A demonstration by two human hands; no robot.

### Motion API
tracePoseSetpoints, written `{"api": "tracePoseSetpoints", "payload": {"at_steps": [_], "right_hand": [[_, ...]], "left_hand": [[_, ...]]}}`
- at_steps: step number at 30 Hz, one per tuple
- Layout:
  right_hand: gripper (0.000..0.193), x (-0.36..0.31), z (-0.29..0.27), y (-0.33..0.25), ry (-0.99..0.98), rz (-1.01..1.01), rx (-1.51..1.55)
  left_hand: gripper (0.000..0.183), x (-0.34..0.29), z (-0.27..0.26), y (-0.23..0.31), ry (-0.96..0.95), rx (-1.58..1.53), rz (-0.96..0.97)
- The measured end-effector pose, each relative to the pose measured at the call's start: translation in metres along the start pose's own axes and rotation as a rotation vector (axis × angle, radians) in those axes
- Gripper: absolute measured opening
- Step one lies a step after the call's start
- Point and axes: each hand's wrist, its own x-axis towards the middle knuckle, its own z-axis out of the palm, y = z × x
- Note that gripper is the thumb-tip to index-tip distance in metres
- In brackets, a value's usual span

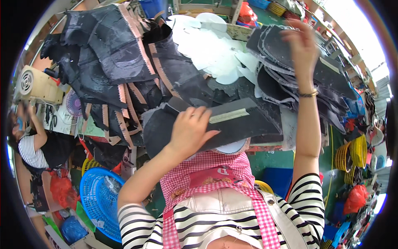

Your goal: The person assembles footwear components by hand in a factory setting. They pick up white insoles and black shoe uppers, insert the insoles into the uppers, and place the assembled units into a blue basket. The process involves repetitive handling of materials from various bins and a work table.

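My left hand [190, 129] lies with its fingers stretched across a flat black cut piece [240, 124] at the table's near edge, the thumb apart. A narrow pale strip [229, 116] sits on that piece, just right of the fingers. My right hand [302, 47] is raised over a stack of black cut pieces [273, 45] with pale, fuzzy edges. Its fingers look apart and slightly blurred, and nothing shows in them. Thin white rounded sheets [207, 47] are heaped between the stacks. Under the black piece a white round surface [232, 148] partly shows.
Large black pieces with tan jagged-edged strips [107, 45] pile up at the left. A blue plastic basket [101, 195] stands on the floor at lower left. Another person [35, 141] works at the far left beside a beige machine [39, 85]. Yellow baskets [357, 151] are at right.
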Motion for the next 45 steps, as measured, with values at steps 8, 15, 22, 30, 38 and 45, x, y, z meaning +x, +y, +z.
{"api": "tracePoseSetpoints", "payload": {"at_steps": [8, 15, 22, 30, 38, 45], "right_hand": [[0.046, -0.080, 0.204, 0.012, -0.937, 0.317, -0.133], [0.031, 0.011, 0.135, -0.047, -1.092, 0.450, 0.270], [0.028, 0.099, 0.043, -0.097, -0.760, 0.254, 0.697], [0.030, 0.026, 0.012, -0.094, -0.993, 0.242, 1.670], [0.030, -0.066, 0.000, -0.154, -0.895, 0.399, 1.772], [0.075, -0.128, -0.002, -0.087, -0.961, 0.838, 1.852]], "left_hand": [[0.053, 0.011, 0.048, -0.014, 0.059, -0.070, 0.094], [0.036, 0.000, 0.055, -0.025, 0.303, -0.033, 0.238], [0.024, 0.012, 0.053, -0.030, 0.193, -0.260, 0.334], [0.049, 0.053, -0.161, -0.023, 0.915, -0.483, 0.263], [0.066, 0.066, -0.199, 0.014, -0.591, -0.582, 0.165], [0.035, 0.051, -0.160, 0.022, -0.959, -0.762, -0.195]]}}
